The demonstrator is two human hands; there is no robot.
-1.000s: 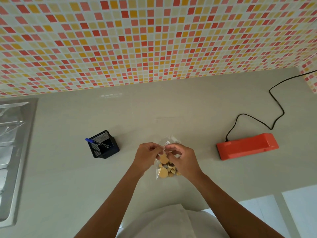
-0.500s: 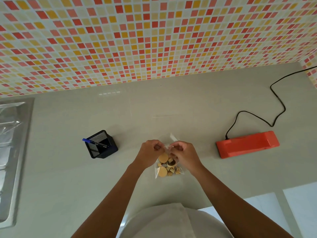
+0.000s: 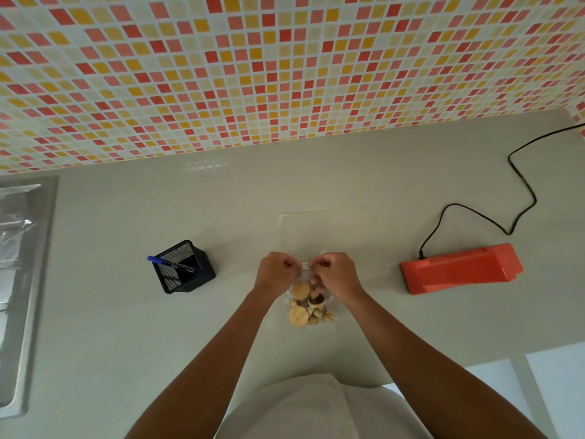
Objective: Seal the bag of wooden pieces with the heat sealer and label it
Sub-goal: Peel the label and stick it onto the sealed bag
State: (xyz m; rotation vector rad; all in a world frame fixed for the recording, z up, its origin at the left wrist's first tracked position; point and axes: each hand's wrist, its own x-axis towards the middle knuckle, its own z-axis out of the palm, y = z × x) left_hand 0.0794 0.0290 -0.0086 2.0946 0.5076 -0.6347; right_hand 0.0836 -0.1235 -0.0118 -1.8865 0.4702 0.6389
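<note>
A small clear plastic bag (image 3: 308,307) of round and chunky wooden pieces hangs just above the grey counter (image 3: 348,198), in the middle near the front edge. My left hand (image 3: 274,271) and my right hand (image 3: 336,274) both pinch the bag's top edge from either side, with a small white printed patch (image 3: 305,266) showing between them. The orange heat sealer (image 3: 460,269) lies on the counter well to the right of my right hand, lid down, with its black cord (image 3: 519,182) running off to the far right.
A black mesh pen holder (image 3: 183,267) with a blue pen (image 3: 172,263) stands to the left of my hands. A steel sink (image 3: 19,280) borders the counter's left side. A tiled wall rises behind. A flat clear sheet (image 3: 300,224) lies beyond the bag.
Both hands have kept hold of the bag's top and shifted their pinch along it. The bag's upper flap, sticking up before, is now gathered between the fingers.
</note>
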